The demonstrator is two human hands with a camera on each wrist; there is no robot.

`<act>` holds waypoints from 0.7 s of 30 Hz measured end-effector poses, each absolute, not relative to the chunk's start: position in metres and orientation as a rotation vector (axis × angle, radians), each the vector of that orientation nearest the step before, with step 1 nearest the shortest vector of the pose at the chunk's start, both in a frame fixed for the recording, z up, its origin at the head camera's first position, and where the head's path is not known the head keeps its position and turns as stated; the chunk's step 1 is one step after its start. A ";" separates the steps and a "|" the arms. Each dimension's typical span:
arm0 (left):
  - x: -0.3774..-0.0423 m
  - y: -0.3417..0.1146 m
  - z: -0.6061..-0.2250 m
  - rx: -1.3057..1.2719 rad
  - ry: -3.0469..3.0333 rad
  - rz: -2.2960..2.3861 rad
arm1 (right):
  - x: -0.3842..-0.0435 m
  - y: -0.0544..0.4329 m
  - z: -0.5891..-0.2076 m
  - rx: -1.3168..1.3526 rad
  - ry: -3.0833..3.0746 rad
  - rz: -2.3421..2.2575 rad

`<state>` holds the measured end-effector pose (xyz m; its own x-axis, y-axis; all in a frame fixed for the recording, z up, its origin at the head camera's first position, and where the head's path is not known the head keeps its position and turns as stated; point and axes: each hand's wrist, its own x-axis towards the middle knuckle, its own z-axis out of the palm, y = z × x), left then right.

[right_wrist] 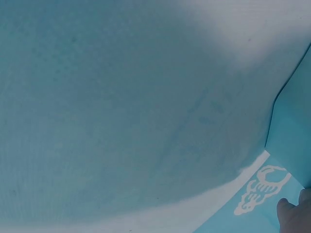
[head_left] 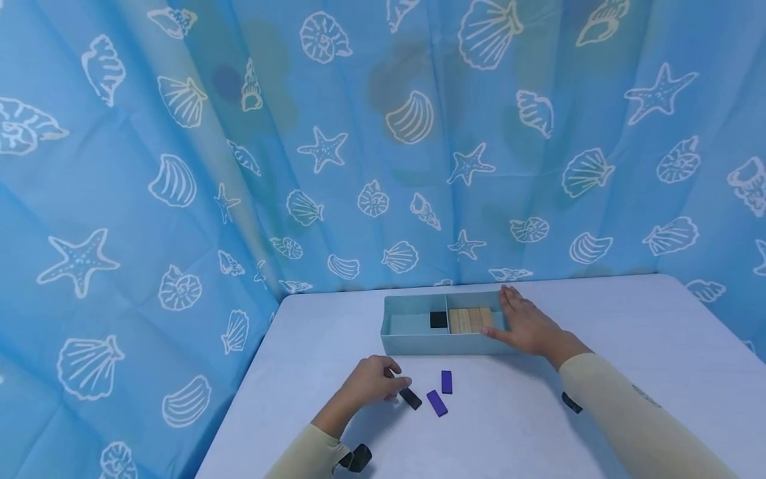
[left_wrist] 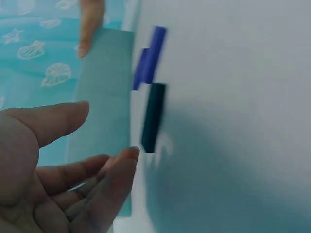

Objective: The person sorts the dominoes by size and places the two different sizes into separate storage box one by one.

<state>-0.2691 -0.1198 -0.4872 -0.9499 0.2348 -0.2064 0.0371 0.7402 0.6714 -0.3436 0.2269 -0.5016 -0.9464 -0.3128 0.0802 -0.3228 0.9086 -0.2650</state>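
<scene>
My left hand (head_left: 372, 380) hovers beside a black block (head_left: 410, 398) that lies on the table. In the left wrist view its thumb and fingers (left_wrist: 114, 187) are spread apart with nothing between them, and the block stands just past the fingertips. Two purple blocks (head_left: 447, 382) lie to the right of the black one. My right hand (head_left: 529, 326) rests across the right end of a pale blue-green box (head_left: 443, 344), fingers extended at the back rim and thumb near the front rim. A divider splits the box; pale wooden blocks (head_left: 469, 320) fill part of the right compartment.
Another black piece (head_left: 439, 320) sits in the left compartment against the divider. The white table (head_left: 509, 426) runs back to a blue seashell-print curtain (head_left: 371, 159), which also hangs along the left side. The box stands near the table's back edge.
</scene>
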 end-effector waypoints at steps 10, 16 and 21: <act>-0.258 -0.112 -0.504 0.169 2.717 0.910 | -0.344 0.226 -0.503 0.494 -3.032 0.405; -0.254 -0.106 -0.507 0.109 2.733 0.804 | -0.344 0.225 -0.502 0.503 -3.032 0.421; -0.253 -0.102 -0.510 0.100 2.777 0.770 | -0.343 0.227 -0.504 0.497 -3.036 0.427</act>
